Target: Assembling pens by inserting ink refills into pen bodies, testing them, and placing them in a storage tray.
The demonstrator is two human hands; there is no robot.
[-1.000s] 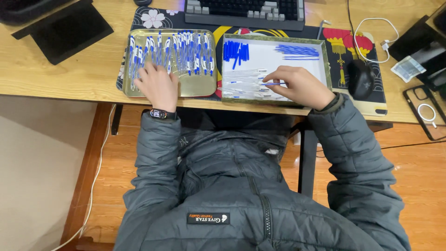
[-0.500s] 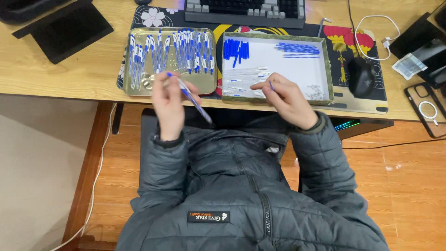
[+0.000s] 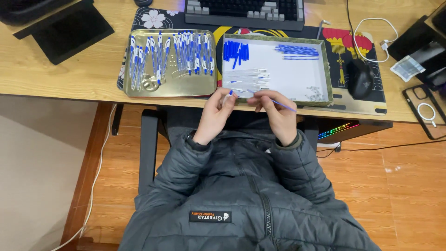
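Observation:
My left hand (image 3: 214,117) holds a clear pen barrel with a blue end (image 3: 228,95) just in front of the desk edge. Close beside it, my right hand (image 3: 277,116) pinches a thin blue refill (image 3: 284,105) that points out to the right. Both hands hover at the near rim of the white-lined tray (image 3: 327,69), which holds blue caps (image 3: 235,51), blue refills (image 3: 297,51) and clear barrels (image 3: 248,76). To the left lies a gold tray (image 3: 134,90) with rows of assembled blue-and-white pens (image 3: 186,51).
A keyboard (image 3: 241,11) sits behind the trays on a patterned desk mat. A black mouse (image 3: 360,76), a white cable (image 3: 376,32) and a phone (image 3: 425,116) lie to the right. A black stand (image 3: 60,28) is at the far left.
My left hand left the gold tray and my right hand left the white tray. Both came together at the desk's front edge, now holding a barrel and a refill.

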